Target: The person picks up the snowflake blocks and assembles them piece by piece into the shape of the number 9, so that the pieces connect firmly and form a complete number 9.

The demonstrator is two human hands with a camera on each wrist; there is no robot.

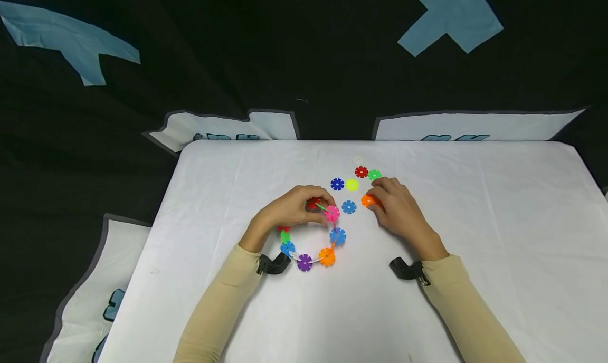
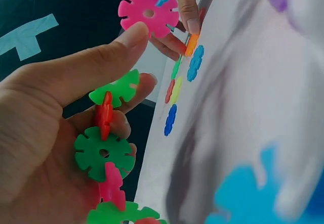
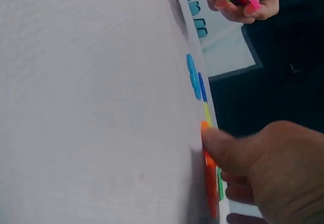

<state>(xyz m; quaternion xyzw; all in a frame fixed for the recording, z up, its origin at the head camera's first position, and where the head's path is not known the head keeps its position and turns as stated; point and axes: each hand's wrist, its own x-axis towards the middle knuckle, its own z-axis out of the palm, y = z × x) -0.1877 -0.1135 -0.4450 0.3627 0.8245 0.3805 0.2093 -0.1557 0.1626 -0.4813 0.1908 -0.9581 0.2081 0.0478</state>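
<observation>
My left hand point(image 1: 304, 204) grips one end of a chain of slotted plastic discs, thumb on a pink disc point(image 2: 148, 12) and a light green disc point(image 2: 115, 88) by the fingers. More of the chain lies across the palm, including a dark green disc point(image 2: 105, 153). From there it loops round on the near side through a blue, an orange point(image 1: 326, 257) and a purple disc point(image 1: 304, 263). Farther right, my right hand point(image 1: 396, 207) pinches a loose orange disc point(image 1: 367, 200) at the tabletop, thumb at its edge; the hand hides part of it.
Loose discs lie beyond and between the hands: light blue point(image 1: 349, 207), dark blue point(image 1: 337, 184), yellow point(image 1: 352, 185), red point(image 1: 361, 172), green point(image 1: 374, 174) and a whitish one point(image 1: 358, 161). They rest on a white-covered table point(image 1: 499, 220), with dark cloth point(image 1: 332, 62) behind it.
</observation>
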